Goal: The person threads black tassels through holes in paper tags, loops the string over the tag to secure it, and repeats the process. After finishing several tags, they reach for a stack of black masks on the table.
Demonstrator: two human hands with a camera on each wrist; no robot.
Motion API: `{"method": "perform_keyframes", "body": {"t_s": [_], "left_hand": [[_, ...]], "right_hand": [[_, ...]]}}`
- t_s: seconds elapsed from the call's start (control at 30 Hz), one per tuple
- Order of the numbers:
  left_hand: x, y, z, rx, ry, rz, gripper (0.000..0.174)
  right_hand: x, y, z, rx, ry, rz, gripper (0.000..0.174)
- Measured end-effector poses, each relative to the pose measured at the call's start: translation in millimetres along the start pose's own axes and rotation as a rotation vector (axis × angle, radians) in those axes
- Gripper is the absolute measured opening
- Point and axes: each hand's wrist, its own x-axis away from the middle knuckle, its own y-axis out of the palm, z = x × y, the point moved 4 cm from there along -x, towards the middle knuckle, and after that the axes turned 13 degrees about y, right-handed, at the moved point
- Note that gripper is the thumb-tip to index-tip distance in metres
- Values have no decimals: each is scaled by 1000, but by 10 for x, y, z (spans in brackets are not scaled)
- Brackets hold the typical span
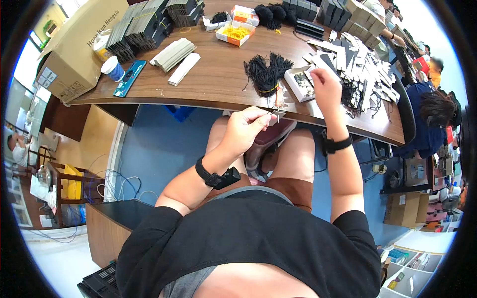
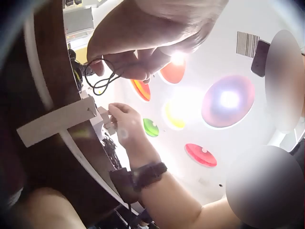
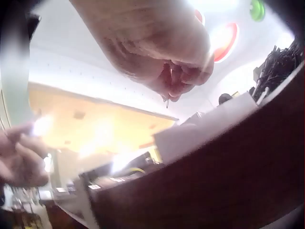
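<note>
My left hand (image 1: 243,130) pinches a thin black cord (image 2: 102,78) between thumb and fingers; its loops dangle beside the fingertips in the left wrist view. Just below that hand, at the table's front edge, a pale flat strip (image 2: 57,121) with a small wire-like bit near its end sticks out. My right hand (image 1: 328,92) is raised over a white box (image 1: 301,84) of small dark and metallic parts. Its fingertips pinch a tiny thin metal piece (image 3: 167,102). A bundle of black cords (image 1: 267,74), tied with yellow, lies on the table between the hands.
Loose white and black strips (image 1: 355,62) are heaped at the right, with stacked dark cards (image 1: 141,30) at the back left. A box of yellow bands (image 1: 235,34), white strips (image 1: 184,68), a phone (image 1: 129,78) and a paper cup (image 1: 113,68) stand on the table (image 1: 218,84).
</note>
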Motion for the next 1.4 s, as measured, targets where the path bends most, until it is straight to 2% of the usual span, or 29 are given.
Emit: {"method": "perform_keyframes", "body": {"t_s": [0.03,0.13,0.27,0.4,0.5,0.6,0.67,0.77,0.87,0.9,1.03,1.23,1.4], "left_hand": [[-3,-17,12,-21,29,7,16],[-9,-10,57,-53,53,2,16],[4,44,-6,-29,25,-11,15],[37,36,-7,-8,4,-10,15],[28,25,0,-5,4,-12,15],[19,13,7,-25,18,4,16],[11,-1,10,-55,28,15,16],[-8,-15,14,-107,100,-7,16],[-4,5,46,-139,122,-9,15],[6,12,48,-146,120,-7,15],[24,13,59,-156,106,-7,15],[39,10,61,-162,175,-22,14],[54,21,112,-193,193,-36,14]], "right_hand": [[35,-33,-38,-164,87,-22,9],[117,-42,-47,-273,154,-19,11],[45,74,114,45,11,47,9],[-10,104,144,-16,59,-21,10],[13,15,91,17,2,63,8],[126,-80,-47,-95,-72,155,10],[281,-121,-161,-351,167,5,10],[629,-139,-437,-852,361,-358,13],[915,-68,-552,-1034,501,-578,17],[964,-64,-604,-1081,497,-639,25],[1027,-5,-681,-1284,548,-787,38],[1084,112,-659,-1366,644,-872,40],[1118,153,-650,-1358,702,-861,36]]}}
